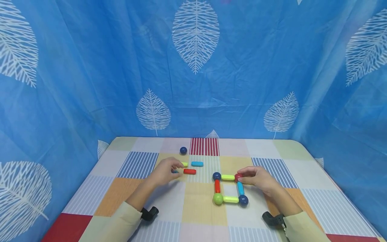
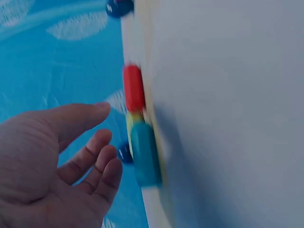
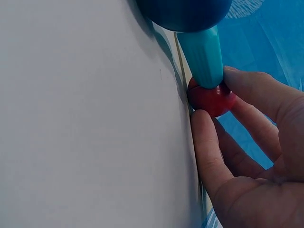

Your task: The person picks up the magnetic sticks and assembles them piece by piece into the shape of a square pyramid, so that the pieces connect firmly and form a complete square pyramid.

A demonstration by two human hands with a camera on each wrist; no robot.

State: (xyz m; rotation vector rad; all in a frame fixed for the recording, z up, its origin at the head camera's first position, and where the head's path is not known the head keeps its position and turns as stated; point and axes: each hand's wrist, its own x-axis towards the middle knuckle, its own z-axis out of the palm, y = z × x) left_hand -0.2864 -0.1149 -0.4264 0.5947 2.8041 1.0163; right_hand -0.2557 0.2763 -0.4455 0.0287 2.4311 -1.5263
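My right hand (image 1: 260,179) pinches a red ball (image 1: 238,177) at the far right corner of a square of rods and balls. In the right wrist view, thumb and fingers lie on either side of the red ball (image 3: 212,99), below a blue rod (image 3: 202,57). The other corners are a dark blue ball (image 1: 216,176), a second dark blue ball (image 1: 243,200) and a green ball (image 1: 218,198). My left hand (image 1: 165,172) hovers beside loose rods, holding nothing. Its slightly bent fingers are near a blue rod (image 2: 145,154) and a red rod (image 2: 134,88).
Behind the left hand lie a light blue rod (image 1: 197,164) and a partly hidden yellow-green rod (image 1: 184,164). A loose dark blue ball (image 1: 183,150) sits farther back. A patchwork cloth (image 1: 205,215) covers the table, with a blue curtain (image 1: 235,84) around it.
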